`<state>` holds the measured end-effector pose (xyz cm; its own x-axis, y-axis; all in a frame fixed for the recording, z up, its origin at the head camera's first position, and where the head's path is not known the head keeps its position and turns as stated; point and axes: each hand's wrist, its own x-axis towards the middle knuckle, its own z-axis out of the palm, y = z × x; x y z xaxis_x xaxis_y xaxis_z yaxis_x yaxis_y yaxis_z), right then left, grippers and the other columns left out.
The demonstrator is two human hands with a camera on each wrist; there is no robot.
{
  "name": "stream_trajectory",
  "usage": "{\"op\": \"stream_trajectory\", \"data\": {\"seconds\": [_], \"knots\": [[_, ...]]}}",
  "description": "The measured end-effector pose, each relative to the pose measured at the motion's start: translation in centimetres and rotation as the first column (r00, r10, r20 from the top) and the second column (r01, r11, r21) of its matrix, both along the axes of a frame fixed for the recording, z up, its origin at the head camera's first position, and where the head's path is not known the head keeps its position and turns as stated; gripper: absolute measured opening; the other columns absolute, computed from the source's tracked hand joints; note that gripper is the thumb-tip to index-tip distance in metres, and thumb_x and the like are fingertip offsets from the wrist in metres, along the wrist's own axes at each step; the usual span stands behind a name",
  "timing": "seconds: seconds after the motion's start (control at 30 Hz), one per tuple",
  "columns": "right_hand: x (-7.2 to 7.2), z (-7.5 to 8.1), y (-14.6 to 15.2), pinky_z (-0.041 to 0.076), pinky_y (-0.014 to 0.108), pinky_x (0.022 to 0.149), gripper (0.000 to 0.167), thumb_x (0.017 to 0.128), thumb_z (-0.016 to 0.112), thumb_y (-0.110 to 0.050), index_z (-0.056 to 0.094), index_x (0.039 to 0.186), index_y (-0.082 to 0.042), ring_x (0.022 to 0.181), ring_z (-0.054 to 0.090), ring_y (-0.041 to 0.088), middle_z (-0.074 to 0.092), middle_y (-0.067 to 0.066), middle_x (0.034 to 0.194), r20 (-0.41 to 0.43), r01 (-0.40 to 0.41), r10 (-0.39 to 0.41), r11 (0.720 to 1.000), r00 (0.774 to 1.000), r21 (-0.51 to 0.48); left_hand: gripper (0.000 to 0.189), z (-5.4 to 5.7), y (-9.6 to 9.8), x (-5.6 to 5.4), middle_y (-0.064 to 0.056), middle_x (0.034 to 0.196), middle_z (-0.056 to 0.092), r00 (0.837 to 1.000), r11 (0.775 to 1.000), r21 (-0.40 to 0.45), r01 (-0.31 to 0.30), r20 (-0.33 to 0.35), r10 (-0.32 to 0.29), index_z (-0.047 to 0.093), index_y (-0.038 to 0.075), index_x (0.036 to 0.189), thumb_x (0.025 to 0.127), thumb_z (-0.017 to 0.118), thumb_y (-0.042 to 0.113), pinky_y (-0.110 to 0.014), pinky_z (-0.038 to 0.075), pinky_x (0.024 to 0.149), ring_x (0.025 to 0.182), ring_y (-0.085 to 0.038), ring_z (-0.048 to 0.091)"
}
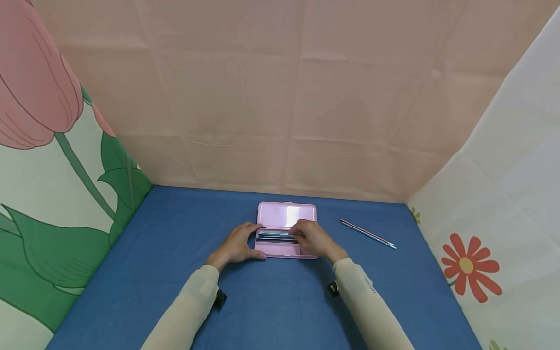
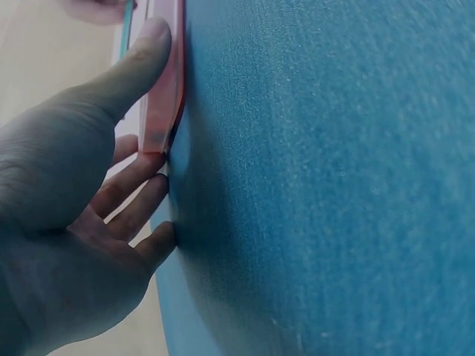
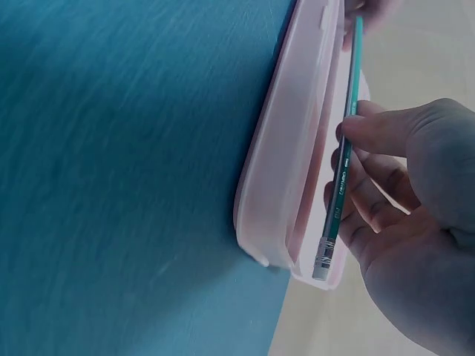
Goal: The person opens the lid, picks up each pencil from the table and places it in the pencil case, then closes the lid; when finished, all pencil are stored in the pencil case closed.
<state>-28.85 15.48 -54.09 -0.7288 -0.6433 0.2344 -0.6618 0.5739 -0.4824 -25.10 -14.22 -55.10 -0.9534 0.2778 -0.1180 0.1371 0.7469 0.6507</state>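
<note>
A pink pencil case lies on the blue cloth with its lid raised at the back. Several dark pencils lie lengthwise in its rear compartment. My left hand holds the case at its left end, thumb on the front side and fingers at the left and back. Over the right part of the case, my right hand pinches a green pencil between thumb and fingers. In the right wrist view that pencil's white eraser end points toward the case's right end.
To the right of the case, a red pencil and a blue pencil lie side by side on the blue cloth. A beige backdrop rises behind the table, with flower-printed sheets at both sides.
</note>
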Motion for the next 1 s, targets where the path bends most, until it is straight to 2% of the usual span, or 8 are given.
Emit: {"op": "stream_trajectory", "data": {"seconds": [0.1, 0.17, 0.3, 0.33, 0.4, 0.53, 0.73, 1.0], "knots": [[-0.6, -0.7, -0.2, 0.068, 0.044, 0.092, 0.022, 0.099, 0.073, 0.009, 0.085, 0.115, 0.0, 0.1, 0.078, 0.026, 0.084, 0.013, 0.111, -0.005, -0.032, 0.032, 0.999, 0.999, -0.023, 0.097, -0.1, 0.0, 0.0, -0.017, 0.169, 0.055, 1.0, 1.0, 0.0, -0.002, 0.004, 0.002, 0.054, 0.019, 0.168, 0.087, 0.101, 0.042, -0.071, 0.041, 0.13, 0.159, -0.043, 0.049], [-2.1, -2.8, 0.1, 0.067, 0.039, 0.092, 0.021, 0.102, 0.072, 0.005, 0.085, 0.116, -0.004, 0.101, 0.078, 0.021, 0.084, 0.009, 0.111, -0.044, -0.075, 0.073, 0.996, 0.996, -0.043, 0.097, -0.2, -0.1, 0.0, -0.016, 0.169, 0.055, 1.0, 1.0, 0.0, -0.004, 0.006, 0.004, 0.054, 0.019, 0.168, 0.087, 0.101, 0.042, -0.071, 0.042, 0.13, 0.159, -0.043, 0.048], [-3.2, -4.1, 0.1, 0.066, 0.034, 0.097, 0.02, 0.106, 0.071, -0.003, 0.087, 0.118, -0.008, 0.104, 0.077, 0.016, 0.084, 0.004, 0.112, -0.075, -0.116, 0.112, 0.992, 0.991, -0.053, 0.097, -0.3, -0.1, 0.0, -0.015, 0.168, 0.056, 1.0, 1.0, -0.003, -0.007, 0.004, 0.007, 0.054, 0.02, 0.168, 0.086, 0.101, 0.042, -0.072, 0.042, 0.129, 0.159, -0.043, 0.049], [-3.2, -4.0, 0.0, 0.066, 0.035, 0.098, 0.021, 0.106, 0.071, -0.003, 0.087, 0.118, -0.008, 0.105, 0.078, 0.017, 0.085, 0.005, 0.112, -0.069, -0.116, 0.113, 0.992, 0.991, -0.054, 0.097, -0.3, -0.1, 0.0, -0.015, 0.168, 0.056, 1.0, 1.0, -0.003, -0.008, 0.002, 0.008, 0.055, 0.02, 0.168, 0.086, 0.101, 0.043, -0.072, 0.042, 0.129, 0.158, -0.042, 0.05], [-2.0, -2.2, -0.8, 0.067, 0.042, 0.099, 0.021, 0.103, 0.072, 0.002, 0.087, 0.116, -0.004, 0.105, 0.079, 0.023, 0.085, 0.009, 0.111, -0.023, -0.09, 0.089, 0.995, 0.996, -0.04, 0.097, -0.3, -0.1, -0.1, -0.015, 0.167, 0.056, 1.0, 1.0, -0.003, -0.009, 0.0, 0.009, 0.055, 0.02, 0.168, 0.086, 0.101, 0.043, -0.072, 0.043, 0.129, 0.157, -0.042, 0.05], [-0.7, -0.6, -1.8, 0.066, 0.05, 0.099, 0.023, 0.1, 0.071, 0.01, 0.086, 0.116, 0.002, 0.104, 0.079, 0.03, 0.084, 0.016, 0.112, 0.033, -0.023, 0.022, 1.0, 0.999, 0.02, 0.096, -0.2, -0.1, -0.1, -0.015, 0.166, 0.058, 1.0, 1.0, -0.001, -0.008, -0.003, 0.008, 0.055, 0.019, 0.168, 0.086, 0.101, 0.042, -0.07, 0.044, 0.129, 0.155, -0.042, 0.052], [-0.1, -0.3, -2.3, 0.066, 0.046, 0.101, 0.024, 0.103, 0.072, 0.008, 0.086, 0.119, -0.002, 0.104, 0.077, 0.024, 0.083, 0.013, 0.118, 0.08, 0.055, -0.061, 0.995, 0.995, 0.079, 0.096, -0.2, -0.1, -0.1, -0.015, 0.166, 0.057, 1.0, 1.0, 0.005, -0.003, -0.004, 0.003, 0.054, 0.019, 0.168, 0.087, 0.1, 0.041, -0.07, 0.043, 0.13, 0.156, -0.042, 0.051], [-0.2, -0.4, -2.4, 0.063, 0.049, 0.111, 0.024, 0.105, 0.072, 0.005, 0.086, 0.122, -0.003, 0.113, 0.077, 0.028, 0.082, 0.014, 0.123, 0.104, 0.056, -0.067, 0.993, 0.992, 0.104, 0.097, -0.2, 0.0, -0.1, -0.015, 0.167, 0.056, 1.0, 1.0, 0.003, 0.002, -0.007, -0.001, 0.054, 0.018, 0.168, 0.087, 0.1, 0.041, -0.07, 0.043, 0.13, 0.156, -0.042, 0.051]]}}
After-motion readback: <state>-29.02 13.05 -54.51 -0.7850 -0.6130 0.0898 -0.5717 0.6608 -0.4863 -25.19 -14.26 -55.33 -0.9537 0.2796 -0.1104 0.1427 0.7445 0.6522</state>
